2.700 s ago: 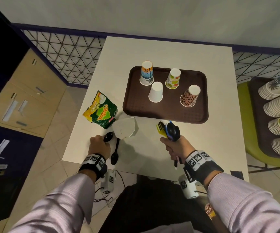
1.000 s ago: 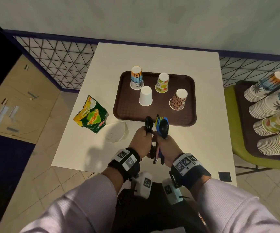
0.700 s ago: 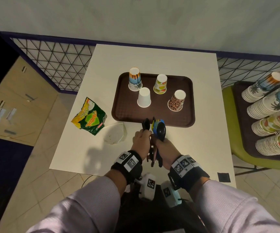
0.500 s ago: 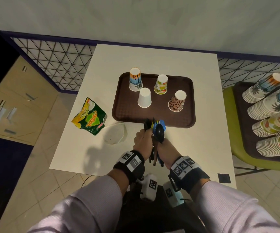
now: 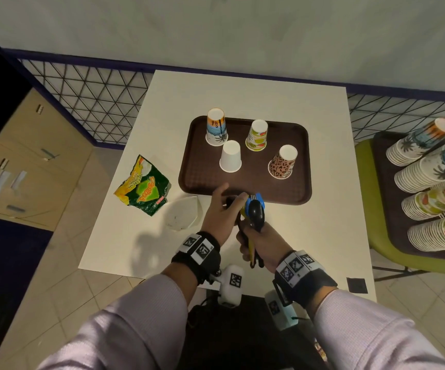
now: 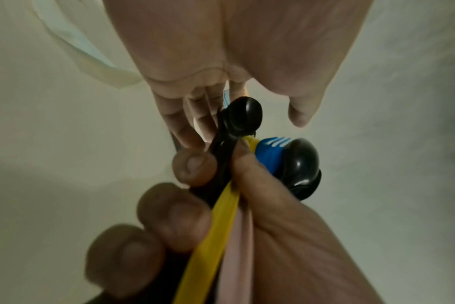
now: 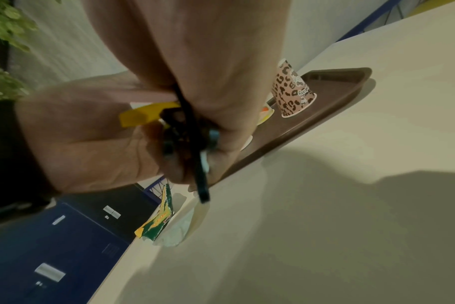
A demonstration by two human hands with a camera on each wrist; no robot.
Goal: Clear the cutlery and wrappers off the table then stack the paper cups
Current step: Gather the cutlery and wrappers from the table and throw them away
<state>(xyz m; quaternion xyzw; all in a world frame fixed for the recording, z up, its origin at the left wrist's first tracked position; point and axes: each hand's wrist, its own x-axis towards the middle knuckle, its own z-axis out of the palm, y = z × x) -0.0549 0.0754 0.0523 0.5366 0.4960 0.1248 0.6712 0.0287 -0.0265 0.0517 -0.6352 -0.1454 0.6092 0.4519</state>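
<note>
My right hand (image 5: 258, 240) grips a bundle of plastic cutlery (image 5: 253, 212) upright above the table's front edge: black spoons, a blue fork, yellow and pink handles (image 6: 273, 156). My left hand (image 5: 222, 209) sits just left of the bundle with its fingers (image 6: 185, 123) straight, beside a black spoon bowl. A green snack wrapper (image 5: 145, 186) and a white wrapper (image 5: 182, 214) lie on the table to the left. On the brown tray (image 5: 197, 172) stand upside down a palm-print cup (image 5: 216, 126), a white cup (image 5: 230, 156), a fruit-print cup (image 5: 257, 135) and a leopard cup (image 5: 283, 162).
The white table (image 5: 331, 222) has a small black square (image 5: 357, 285) near its front right corner. To the right, a green chair (image 5: 365, 182) carries rows of stacked cups (image 5: 435, 188). A mesh railing (image 5: 95, 97) runs behind, and a wooden cabinet (image 5: 29, 156) stands left.
My left hand carried the two black spoons from the table over to my right hand, then let go and straightened its fingers. My right hand now holds the whole bundle.
</note>
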